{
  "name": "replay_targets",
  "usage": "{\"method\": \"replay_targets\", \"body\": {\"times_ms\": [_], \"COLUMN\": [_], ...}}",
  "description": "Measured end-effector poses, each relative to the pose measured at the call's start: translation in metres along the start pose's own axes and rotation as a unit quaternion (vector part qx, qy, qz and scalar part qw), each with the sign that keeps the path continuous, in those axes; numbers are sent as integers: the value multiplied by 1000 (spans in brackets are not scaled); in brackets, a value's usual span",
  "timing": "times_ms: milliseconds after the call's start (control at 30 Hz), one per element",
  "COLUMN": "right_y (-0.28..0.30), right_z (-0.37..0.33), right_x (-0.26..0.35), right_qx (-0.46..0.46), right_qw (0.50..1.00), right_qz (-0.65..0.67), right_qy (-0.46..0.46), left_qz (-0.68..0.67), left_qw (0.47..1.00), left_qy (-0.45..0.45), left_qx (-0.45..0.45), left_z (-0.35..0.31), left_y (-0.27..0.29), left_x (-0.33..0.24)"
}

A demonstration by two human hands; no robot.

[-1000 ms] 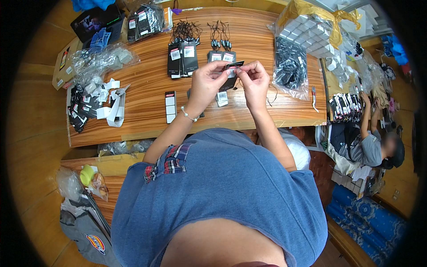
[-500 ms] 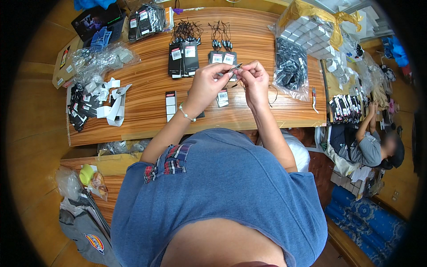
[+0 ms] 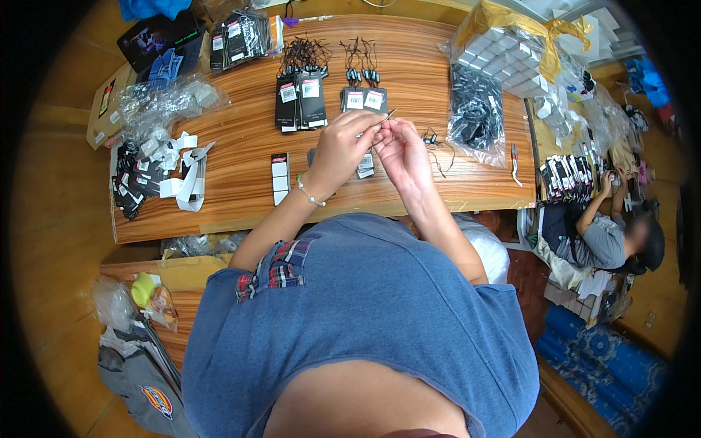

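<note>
My left hand (image 3: 343, 150) and my right hand (image 3: 401, 150) meet above the wooden table (image 3: 248, 146), fingertips pinched together on a small dark tag (image 3: 385, 119) with a thin string. Below them on the table lie a small labelled card (image 3: 365, 164) and a strip of white labels (image 3: 280, 177). Just beyond the hands are stacks of black tags with white labels (image 3: 301, 102) and two smaller ones (image 3: 364, 98) with black string loops. A loose black cord piece (image 3: 437, 142) lies right of my right hand.
A clear bag of black strings (image 3: 476, 115) sits at right, a wrapped bundle of white boxes (image 3: 504, 51) behind it. Plastic bags and white paper pieces (image 3: 171, 157) lie left. Another person (image 3: 606, 233) sits on the floor at right beside trays of tags.
Both hands have drawn slightly closer together over the same spot; the dark tag between the fingertips has shifted and now sticks up toward the far side.
</note>
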State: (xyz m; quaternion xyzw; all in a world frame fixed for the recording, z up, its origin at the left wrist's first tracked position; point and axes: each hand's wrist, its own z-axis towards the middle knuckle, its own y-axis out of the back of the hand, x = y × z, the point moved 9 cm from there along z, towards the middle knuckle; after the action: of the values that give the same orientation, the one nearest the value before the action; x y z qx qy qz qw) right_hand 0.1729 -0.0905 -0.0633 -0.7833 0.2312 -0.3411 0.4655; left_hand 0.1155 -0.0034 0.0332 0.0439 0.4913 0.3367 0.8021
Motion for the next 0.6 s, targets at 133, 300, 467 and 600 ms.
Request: {"method": "replay_targets", "body": {"times_ms": [133, 300, 467, 600], "right_y": [-19, -22, -40, -54], "right_z": [-11, -7, -12, -13], "right_x": [28, 18, 33, 49], "right_qx": [24, 45, 92, 110], "right_qw": [945, 966, 886, 667], "right_qz": [-236, -209, -419, -676], "right_qy": [227, 148, 175, 293], "left_qz": [-60, -17, -30, -28], "left_qw": [997, 999, 998, 999], "left_qy": [57, 28, 58, 31], "left_qx": [3, 4, 15, 16], "left_z": [-1, 1, 4, 2], "left_y": [-2, 4, 14, 20], "left_x": [7, 1, -2, -3]}}
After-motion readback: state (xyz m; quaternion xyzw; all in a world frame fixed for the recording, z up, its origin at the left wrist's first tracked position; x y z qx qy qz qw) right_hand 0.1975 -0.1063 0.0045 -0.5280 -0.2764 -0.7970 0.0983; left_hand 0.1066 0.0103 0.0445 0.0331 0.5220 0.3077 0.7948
